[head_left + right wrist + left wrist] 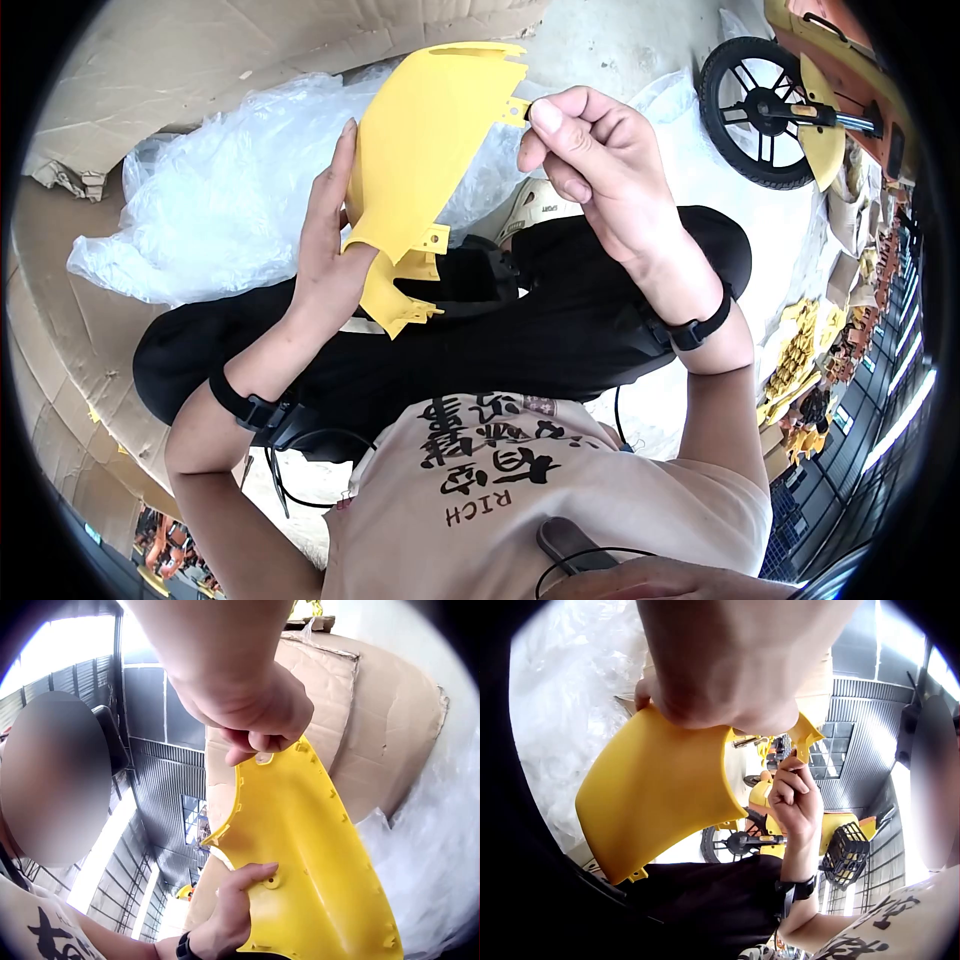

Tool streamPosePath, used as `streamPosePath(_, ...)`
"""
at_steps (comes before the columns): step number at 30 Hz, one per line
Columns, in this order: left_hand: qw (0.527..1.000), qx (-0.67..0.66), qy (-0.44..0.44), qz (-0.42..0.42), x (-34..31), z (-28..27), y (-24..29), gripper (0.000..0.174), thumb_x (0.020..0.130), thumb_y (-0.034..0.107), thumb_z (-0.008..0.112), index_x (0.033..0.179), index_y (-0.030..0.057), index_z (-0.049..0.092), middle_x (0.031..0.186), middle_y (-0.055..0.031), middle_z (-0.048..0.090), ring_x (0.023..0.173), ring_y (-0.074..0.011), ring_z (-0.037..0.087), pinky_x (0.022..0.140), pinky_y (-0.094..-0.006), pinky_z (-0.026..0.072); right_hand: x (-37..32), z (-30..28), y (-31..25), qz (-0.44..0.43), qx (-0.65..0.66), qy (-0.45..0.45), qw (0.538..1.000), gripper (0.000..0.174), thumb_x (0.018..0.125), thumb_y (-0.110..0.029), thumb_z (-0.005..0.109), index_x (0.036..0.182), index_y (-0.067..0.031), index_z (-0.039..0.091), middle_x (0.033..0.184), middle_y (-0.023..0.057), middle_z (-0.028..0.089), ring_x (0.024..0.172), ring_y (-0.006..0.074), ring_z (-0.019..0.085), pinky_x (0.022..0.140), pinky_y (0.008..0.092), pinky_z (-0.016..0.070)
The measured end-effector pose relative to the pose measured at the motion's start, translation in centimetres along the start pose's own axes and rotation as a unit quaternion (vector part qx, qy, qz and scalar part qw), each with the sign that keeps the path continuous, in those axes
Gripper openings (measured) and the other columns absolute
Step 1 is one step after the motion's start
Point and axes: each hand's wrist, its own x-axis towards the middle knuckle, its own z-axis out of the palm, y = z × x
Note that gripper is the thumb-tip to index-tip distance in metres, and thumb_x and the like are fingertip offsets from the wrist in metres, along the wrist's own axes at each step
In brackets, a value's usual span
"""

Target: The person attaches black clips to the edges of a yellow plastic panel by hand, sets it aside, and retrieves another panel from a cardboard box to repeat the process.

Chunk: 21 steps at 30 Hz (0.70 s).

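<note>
A curved yellow plastic panel (420,150) with tabs along its edge is held up over the person's lap. The left hand (328,225) grips it from the left side. In the right wrist view the left thumb lies on the panel's inner face (300,825), beside a round tab (271,882) with a hole. The right hand (610,160) pinches a small dark piece with thumb and index finger at a holed tab (514,110) on the panel's right edge. The fingertips mostly hide that piece. The panel's smooth outer face (652,795) fills much of the left wrist view.
Clear plastic wrapping (240,190) and cardboard (200,70) lie past the knees. At the upper right stands an orange machine with a black spoked wheel (760,110). Several yellow parts (795,350) are stacked on the right. A black object (475,280) sits between the legs.
</note>
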Motion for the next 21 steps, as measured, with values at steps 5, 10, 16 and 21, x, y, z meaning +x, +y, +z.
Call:
streamPosePath(5,0.999,0.043,-0.003,-0.011,-0.2,0.1,0.2,0.081,0.091,0.007,0.058,0.159,0.0202,0.015,0.132,-0.0129,0.043,0.121,-0.0232,0.046,0.101,-0.0362,0.0396,0.1,0.0,0.3,-0.031,-0.081,0.021,0.996,0.026,0.095,-0.023,0.068,0.100,0.0013,0.062,0.077,0.0077,0.069,0.053,0.0042,0.042,0.048,0.0186,0.0320)
streamPosePath(10,0.999,-0.019,-0.009,-0.034,-0.3,0.4,-0.2,0.084,0.091,0.005,0.059,0.159,0.0201,0.014,0.129,-0.0137,0.044,0.121,-0.0233,0.046,0.101,-0.0355,0.0393,0.2,0.5,0.7,-0.023,-0.035,0.032,0.999,0.025,0.095,-0.022,0.068,0.100,0.0018,0.062,0.074,0.0067,0.068,0.052,0.0040,0.042,0.048,0.0187,0.0308)
streamPosePath(16,0.990,0.137,0.013,0.023,-0.2,0.3,0.7,0.090,0.086,-0.006,0.060,0.159,0.0227,0.014,0.132,-0.0154,0.039,0.125,-0.0278,0.047,0.104,-0.0383,0.0445,0.1,0.3,0.8,-0.021,-0.087,0.040,0.995,0.025,0.095,-0.021,0.068,0.099,0.0028,0.062,0.072,0.0054,0.066,0.053,0.0034,0.043,0.048,0.0184,0.0315)
streamPosePath(21,0.989,0.147,-0.011,-0.006,-0.2,0.6,1.0,0.092,0.086,-0.009,0.060,0.159,0.0248,0.014,0.131,-0.0155,0.040,0.124,-0.0278,0.049,0.103,-0.0381,0.0459,0.0,0.6,0.6,-0.005,-0.099,0.043,0.994,0.025,0.095,-0.021,0.067,0.100,0.0034,0.061,0.072,0.0042,0.065,0.054,0.0030,0.043,0.048,0.0180,0.0315)
